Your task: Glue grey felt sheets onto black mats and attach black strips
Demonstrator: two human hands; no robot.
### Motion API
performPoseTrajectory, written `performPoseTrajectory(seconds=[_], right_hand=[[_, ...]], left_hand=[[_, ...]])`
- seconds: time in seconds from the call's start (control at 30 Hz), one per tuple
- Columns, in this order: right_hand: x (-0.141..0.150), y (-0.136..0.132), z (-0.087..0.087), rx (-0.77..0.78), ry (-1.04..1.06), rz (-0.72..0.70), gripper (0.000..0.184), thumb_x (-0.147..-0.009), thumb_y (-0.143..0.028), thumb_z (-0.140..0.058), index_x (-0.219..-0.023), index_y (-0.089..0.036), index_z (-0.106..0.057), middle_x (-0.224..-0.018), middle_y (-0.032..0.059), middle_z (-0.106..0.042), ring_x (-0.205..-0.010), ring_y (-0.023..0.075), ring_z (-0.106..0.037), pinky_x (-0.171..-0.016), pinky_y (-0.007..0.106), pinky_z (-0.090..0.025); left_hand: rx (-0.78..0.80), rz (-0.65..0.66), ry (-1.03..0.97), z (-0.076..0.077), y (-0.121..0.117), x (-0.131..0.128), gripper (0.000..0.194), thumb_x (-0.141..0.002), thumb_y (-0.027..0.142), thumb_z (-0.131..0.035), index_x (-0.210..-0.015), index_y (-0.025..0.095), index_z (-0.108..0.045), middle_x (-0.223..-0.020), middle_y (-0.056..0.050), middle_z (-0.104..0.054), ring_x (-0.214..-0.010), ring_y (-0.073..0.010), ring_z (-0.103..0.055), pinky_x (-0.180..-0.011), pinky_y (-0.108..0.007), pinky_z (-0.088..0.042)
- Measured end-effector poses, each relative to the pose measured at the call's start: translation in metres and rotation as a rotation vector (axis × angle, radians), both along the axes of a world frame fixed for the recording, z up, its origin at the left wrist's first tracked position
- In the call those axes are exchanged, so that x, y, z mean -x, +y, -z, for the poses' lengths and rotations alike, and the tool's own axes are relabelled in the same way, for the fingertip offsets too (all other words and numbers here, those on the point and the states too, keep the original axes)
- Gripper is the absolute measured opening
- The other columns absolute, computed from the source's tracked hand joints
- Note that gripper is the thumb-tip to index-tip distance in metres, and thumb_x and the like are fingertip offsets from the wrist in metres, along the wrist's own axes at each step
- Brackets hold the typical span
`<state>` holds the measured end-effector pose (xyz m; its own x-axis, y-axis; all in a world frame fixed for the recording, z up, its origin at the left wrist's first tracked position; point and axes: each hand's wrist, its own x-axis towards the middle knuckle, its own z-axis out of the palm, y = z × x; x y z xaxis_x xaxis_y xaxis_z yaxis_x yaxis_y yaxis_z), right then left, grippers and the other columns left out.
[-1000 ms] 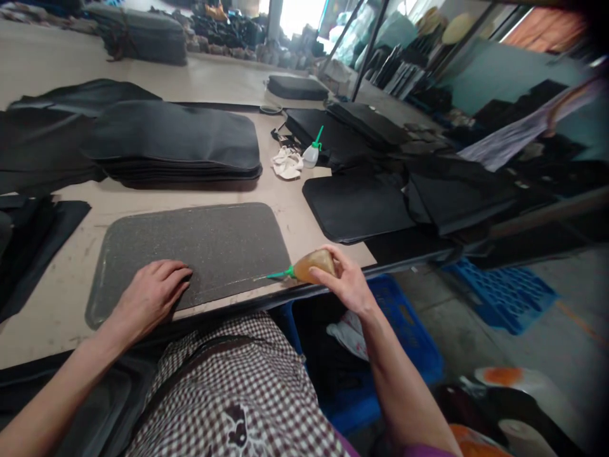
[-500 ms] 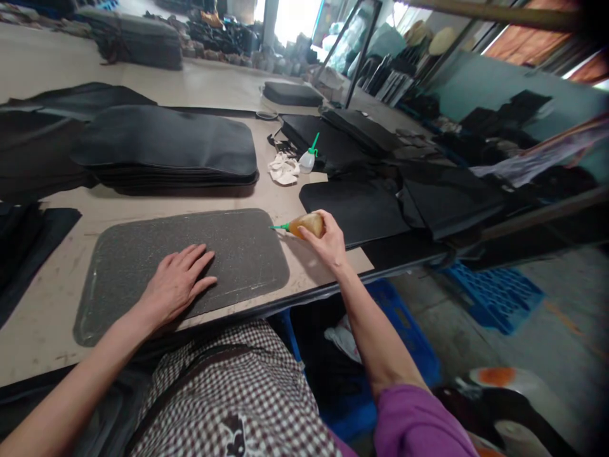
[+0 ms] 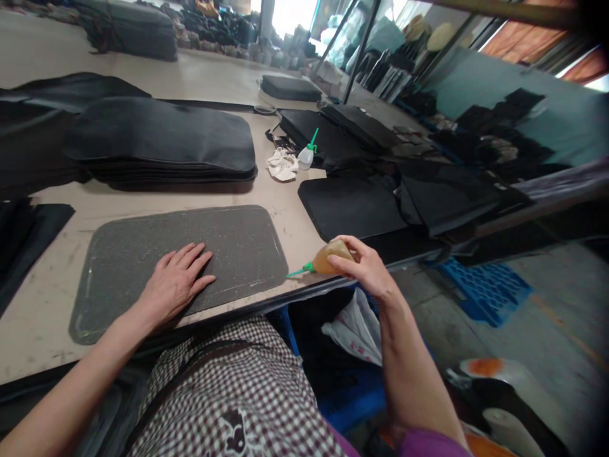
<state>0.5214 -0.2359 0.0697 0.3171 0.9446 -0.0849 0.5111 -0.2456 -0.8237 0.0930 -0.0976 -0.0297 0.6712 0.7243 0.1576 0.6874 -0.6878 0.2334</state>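
A dark grey rectangular panel (image 3: pixel 238 244) with rounded corners lies flat on the table, with glossy streaks along its edges. My left hand (image 3: pixel 177 282) rests on it, palm down and fingers spread. In my right hand (image 3: pixel 364 263) is a squeeze bottle (image 3: pixel 328 257) of amber liquid, tilted on its side. Its thin green nozzle points left, and the tip is at the panel's lower right corner; whether it touches cannot be made out.
Beyond the panel sits a stack of black panels (image 3: pixel 162 139). A crumpled white cloth (image 3: pixel 282 165) and a white bottle with green nozzle (image 3: pixel 308 152) stand near more black sheets (image 3: pixel 352 206) on the right. Below the table edge is a blue crate (image 3: pixel 352 400).
My right hand has brought the squeeze bottle down along the panel's right edge, from near its upper corner to the lower one. My left hand has stayed in place on the panel.
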Motion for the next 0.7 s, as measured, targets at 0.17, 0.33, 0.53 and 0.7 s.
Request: performPoseTrajectory(seconds=[0.17, 0.33, 0.53, 0.7], right_hand=[[-0.003, 0.005, 0.011, -0.166, 0.426, 0.152, 0.06, -0.073, -0.048, -0.083, -0.127, -0.028, -0.064, -0.119, 0.0084, -0.07, -0.09, 0.0282, -0.07, -0.06, 0.034, -0.056], [0.003, 0.06, 0.05, -0.288, 0.763, 0.29, 0.042, -0.071, -0.033, -0.078, -0.112, -0.029, -0.072, -0.133, 0.0189, -0.065, -0.114, 0.0387, -0.068, -0.09, 0.06, -0.056], [0.017, 0.13, 0.081, -0.354, 0.817, 0.312, 0.029, -0.072, -0.035, -0.075, -0.1, -0.03, -0.069, -0.135, 0.0205, -0.061, -0.125, 0.0397, -0.063, -0.088, 0.062, -0.054], [0.028, 0.16, 0.074, -0.383, 0.682, 0.239, 0.048, -0.06, -0.029, -0.085, -0.104, -0.031, -0.064, -0.13, 0.0155, -0.061, -0.113, 0.0343, -0.067, -0.085, 0.052, -0.056]], left_hand=[[0.183, -0.018, -0.163, -0.02, -0.003, 0.008, 0.049, -0.105, 0.054, -0.045, -0.14, 0.025, -0.064, -0.155, -0.011, -0.057, -0.148, -0.0301, -0.047, -0.123, -0.055, -0.038], [0.181, -0.164, -0.298, -0.042, 0.003, 0.055, 0.039, -0.106, 0.04, -0.045, -0.135, 0.022, -0.064, -0.136, -0.01, -0.071, -0.126, -0.023, -0.065, -0.112, -0.042, -0.05], [-0.123, -0.498, 0.12, -0.048, 0.025, 0.177, 0.048, -0.098, 0.014, -0.04, -0.141, 0.018, -0.061, -0.136, -0.017, -0.069, -0.13, -0.033, -0.058, -0.104, -0.053, -0.047], [-0.169, -0.529, 0.247, -0.039, 0.036, 0.229, 0.047, -0.099, 0.017, -0.039, -0.14, 0.024, -0.062, -0.132, -0.013, -0.072, -0.132, -0.0348, -0.052, -0.101, -0.054, -0.041]])
